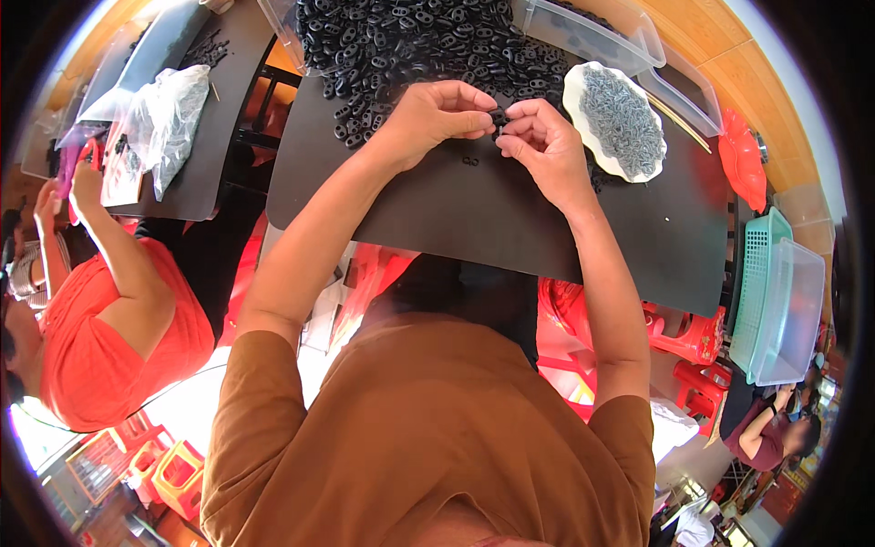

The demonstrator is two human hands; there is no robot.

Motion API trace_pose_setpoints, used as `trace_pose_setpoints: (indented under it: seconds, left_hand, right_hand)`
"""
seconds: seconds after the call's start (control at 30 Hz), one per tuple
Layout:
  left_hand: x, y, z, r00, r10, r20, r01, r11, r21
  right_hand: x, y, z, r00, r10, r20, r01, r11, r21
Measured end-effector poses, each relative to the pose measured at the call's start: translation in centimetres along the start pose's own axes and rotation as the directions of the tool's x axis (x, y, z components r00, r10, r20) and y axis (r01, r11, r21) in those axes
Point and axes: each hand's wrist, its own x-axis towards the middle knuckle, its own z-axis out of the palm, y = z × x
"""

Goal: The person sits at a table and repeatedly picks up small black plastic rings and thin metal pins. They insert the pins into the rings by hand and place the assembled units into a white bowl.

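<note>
My left hand (444,117) and my right hand (547,146) meet over the dark table (437,214). Thumbs and fingertips of both are pinched around a small black piece (499,119), mostly covered by the fingers. On the tabletop just below them lies a tiny black piece with two holes (470,161). Beyond my hands spreads a large heap of black oval two-hole pieces (410,46). To the right of my right hand stands a white scalloped dish (572,100) filled with small thin grey pieces (620,118).
Clear plastic boxes (597,36) stand at the far edge, near thin sticks (679,120). A red scalloped dish (743,159), a green basket (758,283) and a clear bin (797,314) are at right. A person in red (128,337) works at the left table (205,137).
</note>
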Motion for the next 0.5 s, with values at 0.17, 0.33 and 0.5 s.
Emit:
trace_pose_setpoints:
  seconds: [0.17, 0.33, 0.5]
  left_hand:
    - [-0.05, -0.22, 0.11, 0.999, 0.037, -0.014, -0.035, 0.995, 0.098]
    - [-0.46, 0.14, 0.54, 0.996, 0.089, -0.011, -0.084, 0.972, 0.221]
    - [-0.63, 0.18, 0.36, 0.995, 0.098, -0.01, -0.092, 0.961, 0.262]
  right_hand:
    - [-0.06, 0.13, 0.46, 0.999, -0.036, -0.025, 0.036, 0.999, -0.005]
    - [-0.27, -0.47, 0.85, 0.998, -0.061, -0.028, 0.058, 0.994, -0.098]
    - [-0.37, -0.37, 0.87, 0.996, -0.083, -0.044, 0.076, 0.986, -0.145]
